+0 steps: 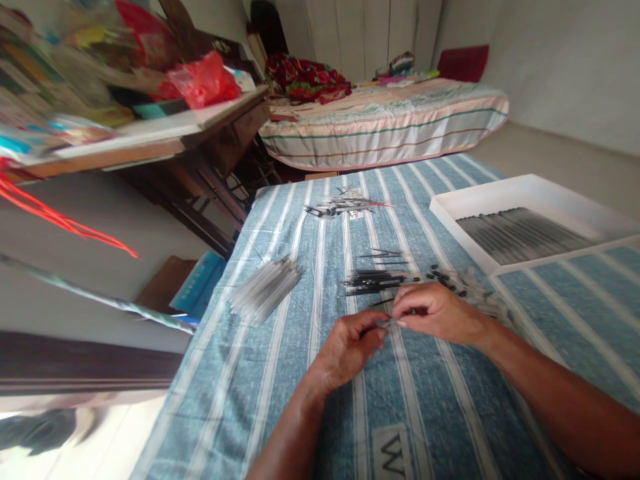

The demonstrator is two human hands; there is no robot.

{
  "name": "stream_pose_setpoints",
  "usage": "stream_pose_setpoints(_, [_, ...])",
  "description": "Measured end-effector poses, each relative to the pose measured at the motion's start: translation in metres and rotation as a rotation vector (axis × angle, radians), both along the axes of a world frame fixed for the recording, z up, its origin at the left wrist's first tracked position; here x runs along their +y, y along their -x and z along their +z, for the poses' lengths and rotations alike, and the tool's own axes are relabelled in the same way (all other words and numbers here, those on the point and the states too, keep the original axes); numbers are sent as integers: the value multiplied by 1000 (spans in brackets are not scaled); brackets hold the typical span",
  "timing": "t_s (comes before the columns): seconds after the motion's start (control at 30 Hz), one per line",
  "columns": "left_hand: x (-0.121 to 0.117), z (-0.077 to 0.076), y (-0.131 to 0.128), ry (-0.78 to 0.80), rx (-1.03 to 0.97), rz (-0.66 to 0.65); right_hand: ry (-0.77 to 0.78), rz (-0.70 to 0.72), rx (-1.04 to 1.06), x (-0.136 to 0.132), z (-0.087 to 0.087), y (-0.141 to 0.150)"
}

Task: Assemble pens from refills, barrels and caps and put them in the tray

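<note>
Blue striped cloth [225, 393], both hands pinched on a small pale piece

L hand [353, 347] & R hand [437, 312] meet fingertip to fingertip, thumbs & forefingers closed on the small pale piece [393, 322]; too blurred to tell its exact shape. It's held near the black rods [373, 281], which lie in a pile just beyond, w/ a few thin dark sticks [383, 255] past those. Black caps [447, 280] are scattered beyond R hand, w/ clear pieces [483, 293] next to 'em, partly behind the forearm. Off left: bundle of pale tubes [267, 287]. Far side: mixed heap of thin parts [345, 205]. Off right: white box [520, 268], dark slim rods [520, 235] in a row inside. Bed [380, 130] w/ striped cover behind.
</note>
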State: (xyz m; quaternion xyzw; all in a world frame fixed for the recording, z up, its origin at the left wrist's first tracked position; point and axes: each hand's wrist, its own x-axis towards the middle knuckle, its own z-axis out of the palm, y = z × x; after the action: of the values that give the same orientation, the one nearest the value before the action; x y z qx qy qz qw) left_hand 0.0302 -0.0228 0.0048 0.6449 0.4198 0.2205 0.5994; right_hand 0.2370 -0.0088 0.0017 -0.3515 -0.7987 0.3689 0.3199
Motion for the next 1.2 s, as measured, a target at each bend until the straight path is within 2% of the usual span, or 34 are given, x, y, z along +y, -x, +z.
stream_pose_setpoints(0.33, [-1, 5, 0, -3, 56, -52, 29, 61, -11, 1, -2, -2])
stream_pose_setpoints(0.53, [-1, -1, 1, -9, 84, -32, 53, 41, -65, 4, 3, -9])
stream_pose_setpoints(0.73, [1, -1, 1, 10, 84, 28, 213, -115, -262, 16, 3, -42])
stream_pose_setpoints(0.87, [2, -1, 2, 40, 49, 17, 100, -316, -421, 22, -2, -56])
stream_pose_setpoints(0.93, [2, -2, 2, 51, 36, 23, 52, -351, -489, 23, -2, -58])
stream_pose_setpoints(1.1, [2, -4, 3, 46, 28, 25, 36, -200, -648, 16, 5, -47])
stream_pose_setpoints(1.2, [3, -3, 2, 39, 47, 15, -17, -188, -766, 12, 8, -37])
